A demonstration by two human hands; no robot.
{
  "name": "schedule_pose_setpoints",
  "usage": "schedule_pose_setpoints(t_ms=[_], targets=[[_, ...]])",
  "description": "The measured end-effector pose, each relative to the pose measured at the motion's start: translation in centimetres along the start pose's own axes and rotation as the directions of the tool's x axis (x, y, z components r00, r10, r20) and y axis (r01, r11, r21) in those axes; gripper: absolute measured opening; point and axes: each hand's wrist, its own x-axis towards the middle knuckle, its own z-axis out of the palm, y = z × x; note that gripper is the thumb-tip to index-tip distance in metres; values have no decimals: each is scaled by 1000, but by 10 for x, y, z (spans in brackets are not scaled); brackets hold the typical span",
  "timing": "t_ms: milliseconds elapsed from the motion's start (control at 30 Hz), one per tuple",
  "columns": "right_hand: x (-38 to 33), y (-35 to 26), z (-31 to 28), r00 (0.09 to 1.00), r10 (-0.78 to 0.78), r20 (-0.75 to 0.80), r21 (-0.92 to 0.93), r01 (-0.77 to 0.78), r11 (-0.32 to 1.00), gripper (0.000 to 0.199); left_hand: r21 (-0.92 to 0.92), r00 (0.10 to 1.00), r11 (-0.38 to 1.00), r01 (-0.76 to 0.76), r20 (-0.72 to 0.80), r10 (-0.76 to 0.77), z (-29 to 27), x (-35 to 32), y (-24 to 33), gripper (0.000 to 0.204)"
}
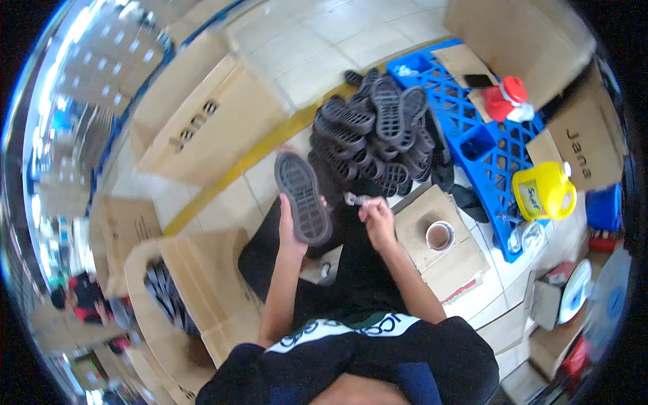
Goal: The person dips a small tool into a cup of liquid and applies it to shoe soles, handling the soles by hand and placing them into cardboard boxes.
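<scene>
Shoe sole [303, 197], black with a ribbed tread, is standing upright in the left hand [291, 229], which is gripping it from behind near its lower end, tread facing the camera, above the person's lap. Just beside it, the right hand [378, 219] is pinching a small pale tool or scrap [356, 198] between its fingertips; what it is exactly is too small to tell. The two hands are being held near each other without touching.

Beyond them on the tiled floor [317, 47], a pile of black soles [374, 131] is lying against the near edge of a blue plastic pallet [466, 115]. A yellow detergent jug [543, 191] is sitting at the pallet's right corner, and a red-capped container [505, 98] is sitting farther back on it. To the right of the person's knee, a low cardboard box [466, 260] is carrying a roll of tape [439, 236]. On the left, an open carton [162, 283] is holding more dark soles, and large cardboard boxes [196, 115] are standing behind it.
</scene>
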Motion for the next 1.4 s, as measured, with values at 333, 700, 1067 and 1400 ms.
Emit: schedule_pose_setpoints(t_ms=[333, 700, 1067, 1400], targets=[[31, 13, -40, 950, 204, -235, 350, -113, 930, 4, 274, 989, 958, 84, 96, -114, 96, 154, 5, 83], [29, 19, -56, 929, 253, -270, 402, -130, 906, 5, 649, 967, 742, 168, 36, -250, 87, 216, -13, 67], [37, 14, -47, 951, 220, -217, 277, -156, 948, 6, 681, 998, 732, -2, -50, 49, -36, 16, 25, 55], [51, 28, -106, 978, 208, 12, -13, -208, 978, 25, 966, 468, 250, -61, -193, 862, -119, -312, 199, 35]])
